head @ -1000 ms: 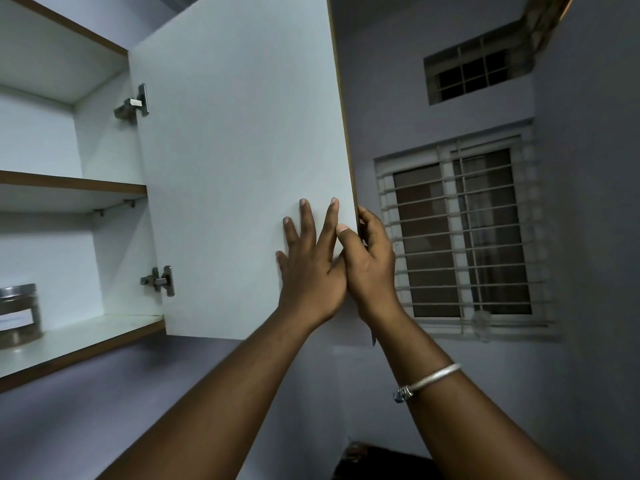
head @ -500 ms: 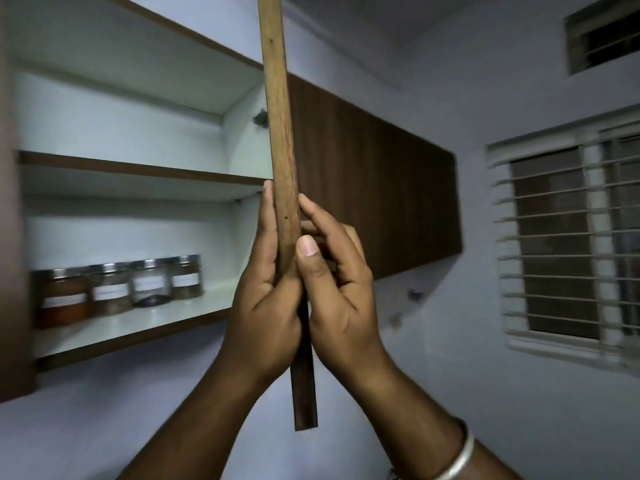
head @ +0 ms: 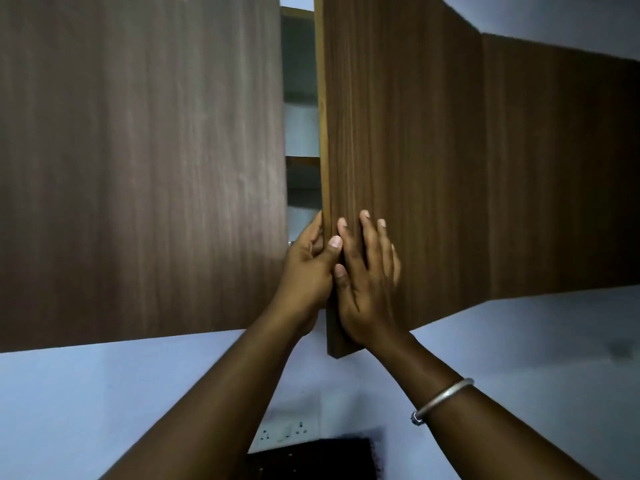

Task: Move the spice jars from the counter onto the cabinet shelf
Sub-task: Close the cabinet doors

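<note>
The dark wooden cabinet door (head: 398, 150) on the right stands almost closed, leaving a narrow gap (head: 301, 133) to the left door (head: 138, 161). My left hand (head: 308, 268) grips the door's free edge, thumb on the front and fingers behind. My right hand (head: 367, 275) lies flat on the door's front, fingers spread. Through the gap only slivers of pale cabinet interior and a shelf edge (head: 303, 161) show. The spice jars are hidden behind the doors.
More dark cabinet fronts (head: 554, 174) run to the right. Below is a pale wall with a white socket plate (head: 287, 434) and a dark object (head: 311, 462) at the bottom edge. A metal bangle (head: 440, 400) circles my right wrist.
The right door has swung from wide open to nearly closed. The jars on the lower shelf, seen half a second ago, are now hidden. My right hand has gone from gripping the edge to lying flat on the front.
</note>
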Tool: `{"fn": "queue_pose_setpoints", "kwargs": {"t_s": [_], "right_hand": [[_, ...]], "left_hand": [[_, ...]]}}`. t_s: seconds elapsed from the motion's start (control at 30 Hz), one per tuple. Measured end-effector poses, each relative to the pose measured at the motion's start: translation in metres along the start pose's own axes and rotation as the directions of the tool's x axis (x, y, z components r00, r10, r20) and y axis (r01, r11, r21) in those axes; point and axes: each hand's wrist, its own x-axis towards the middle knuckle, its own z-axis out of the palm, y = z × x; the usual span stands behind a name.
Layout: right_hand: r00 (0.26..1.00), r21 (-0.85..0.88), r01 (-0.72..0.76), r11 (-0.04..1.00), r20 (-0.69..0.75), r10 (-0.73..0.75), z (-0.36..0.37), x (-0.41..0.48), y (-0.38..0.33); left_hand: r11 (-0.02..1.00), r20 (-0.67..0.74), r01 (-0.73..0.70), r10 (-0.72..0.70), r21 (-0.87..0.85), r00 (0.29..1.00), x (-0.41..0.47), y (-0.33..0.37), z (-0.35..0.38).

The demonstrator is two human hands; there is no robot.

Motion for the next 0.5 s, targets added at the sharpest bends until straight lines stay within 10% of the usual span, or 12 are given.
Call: {"fn": "queue_pose_setpoints", "kwargs": {"t_s": [0.27,0.5], "right_hand": [[0.991,-0.200,0.038,0.979,0.130,-0.012,0.047,0.011,0.022],[0.980,-0.299,0.111,0.948,0.189,-0.055,0.078,0.024,0.042]], "left_hand": [[0.894,-0.159,-0.089,0.174,0.439,0.972,0.028,-0.027,-0.032],[0.369,0.007,-0.155,0.371,0.916,0.928,0.047,-0.050,-0.082]]}}
